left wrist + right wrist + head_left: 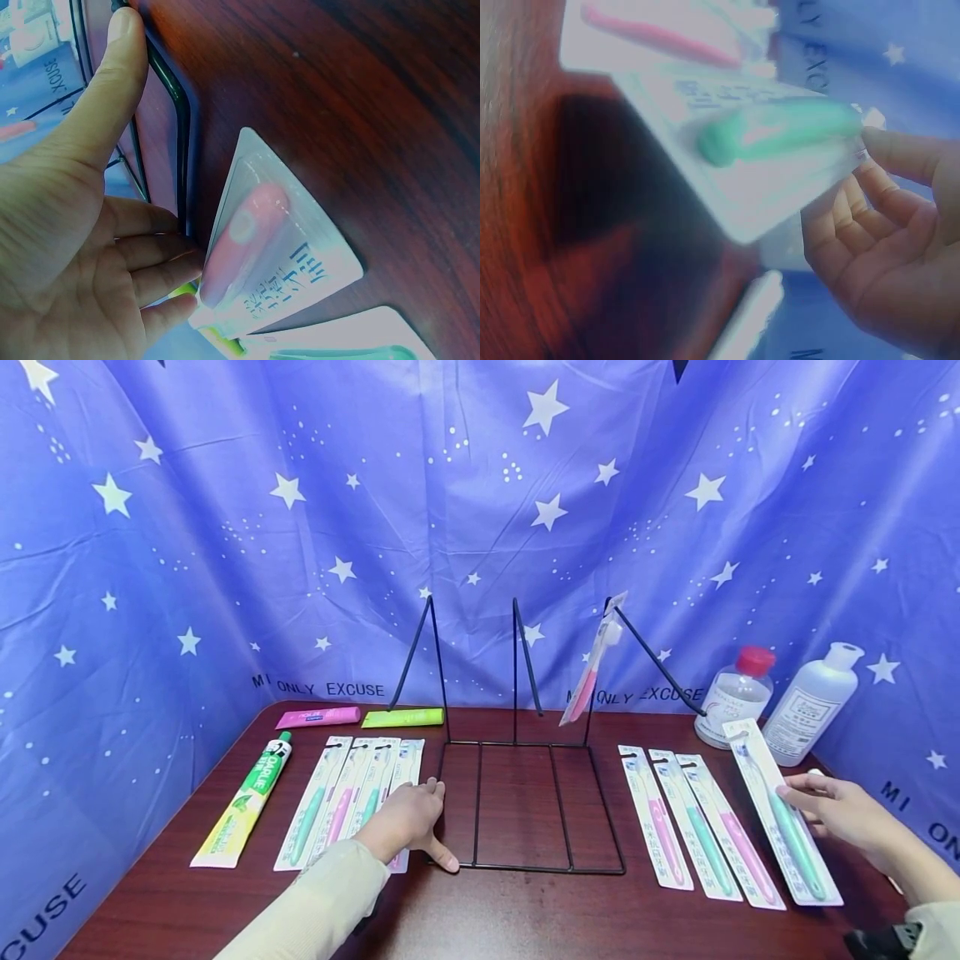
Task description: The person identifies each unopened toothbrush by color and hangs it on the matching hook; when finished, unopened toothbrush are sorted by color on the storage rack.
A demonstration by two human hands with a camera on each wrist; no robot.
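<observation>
My right hand (847, 814) pinches the edge of a packaged green toothbrush (787, 827) between thumb and fingers. The pack tilts up at its upper end, and in the right wrist view its handle end (780, 131) stands over the table, blurred. My left hand (412, 818) rests at the near left corner of a black wire rack (525, 867). Its thumb lies straight on the front bar and its fingers reach along the left bar, beside a packaged pink toothbrush (244, 236). One packaged pink toothbrush (588, 681) hangs on the rack's right hook.
Several packaged toothbrushes (322, 802) lie left of the rack, near a Darlie toothpaste tube (243, 802). Behind are a pink tube (318, 717) and a lime tube (402, 718). Three packs (693, 827) lie right; a red-capped bottle (735, 697) and white bottle (813, 706) stand behind.
</observation>
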